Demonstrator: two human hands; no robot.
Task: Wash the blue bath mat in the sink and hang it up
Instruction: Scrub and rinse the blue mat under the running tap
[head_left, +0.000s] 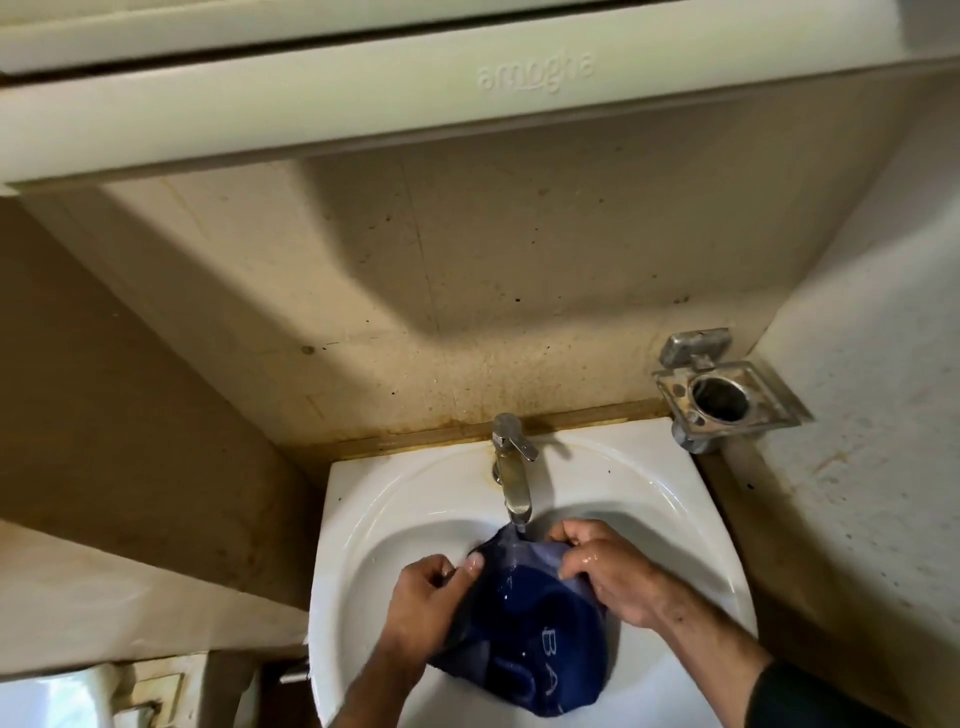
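The blue bath mat lies bunched in the bowl of the white sink, and its upper edge is lifted just under the spout of the metal tap. A thin stream of water falls from the spout onto this edge. The left hand grips the left side of the mat, with the thumb on top and the fingers closed around the cloth. The right hand grips the right side of the upper edge, fingers curled tightly into the fabric; its skin looks wet and shiny. Both hands are close together, with the raised fold of the mat between them. Pale letters "BA" are visible on the dark blue surface, and the lower part of the mat hangs toward the near rim of the sink. On the right wall, near the back corner of the sink, there is a metal holder with a round opening. Above the sink hangs a pale cabinet with raised letters on it.
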